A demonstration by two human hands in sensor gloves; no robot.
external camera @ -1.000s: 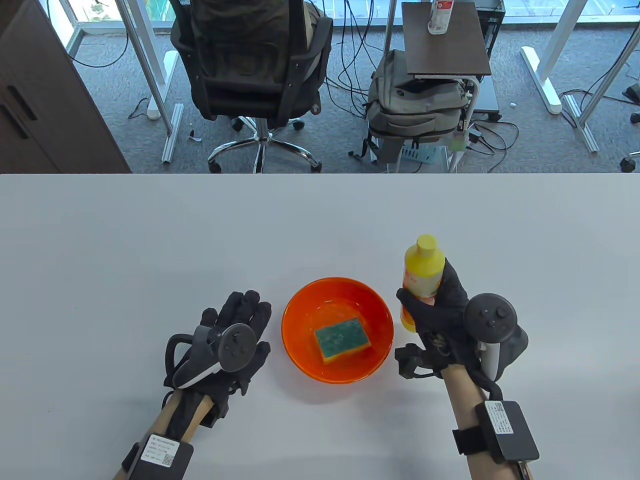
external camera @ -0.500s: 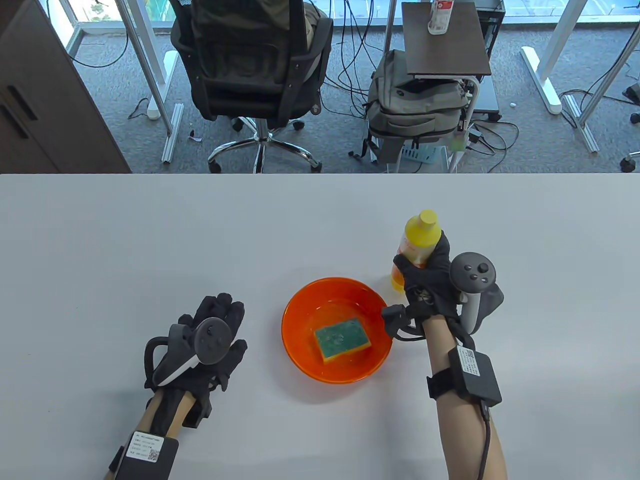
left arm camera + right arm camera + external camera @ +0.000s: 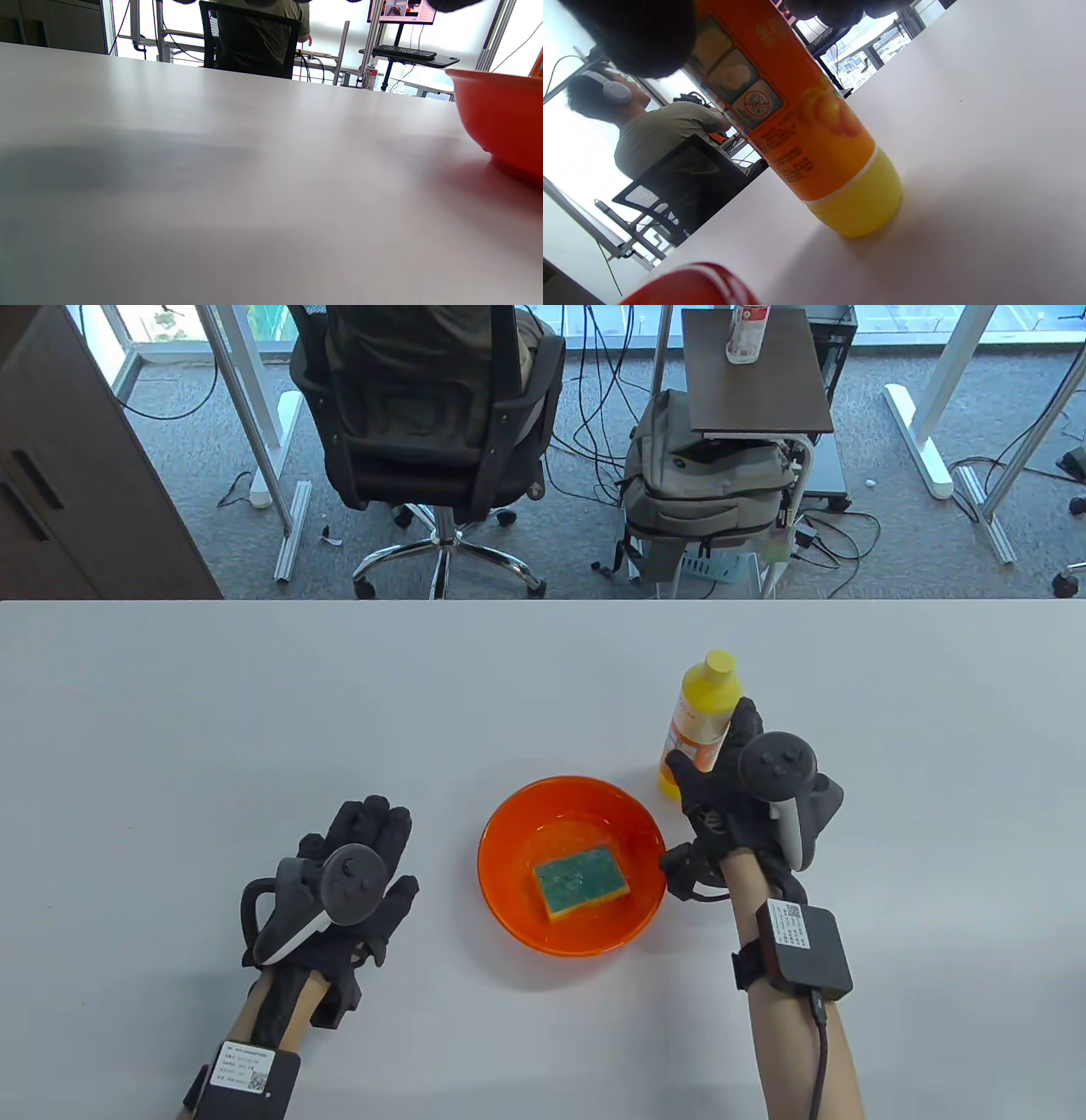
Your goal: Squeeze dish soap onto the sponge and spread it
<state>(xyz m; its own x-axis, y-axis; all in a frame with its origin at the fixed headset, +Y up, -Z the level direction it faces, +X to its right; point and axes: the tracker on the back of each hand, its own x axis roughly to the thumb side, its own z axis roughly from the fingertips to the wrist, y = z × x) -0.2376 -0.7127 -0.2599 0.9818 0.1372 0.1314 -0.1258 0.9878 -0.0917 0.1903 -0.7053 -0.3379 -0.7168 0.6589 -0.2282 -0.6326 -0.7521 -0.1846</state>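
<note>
A green-topped yellow sponge lies in the orange bowl at the table's middle front. The yellow dish soap bottle, cap on, with an orange label, stands upright on the table just beyond the bowl's right rim. My right hand grips the bottle's lower body, thumb on the near side and fingers round the far side. In the right wrist view the bottle rests its base on the table. My left hand lies open and flat on the table left of the bowl, holding nothing.
The bowl's side shows at the right of the left wrist view, its rim at the bottom of the right wrist view. Beyond the table's far edge are an office chair, a backpack and a small side table.
My right hand has carried the bottle away from me and lowered it until it stands on the table beyond the bowl. My left hand has slid a little to the left.
</note>
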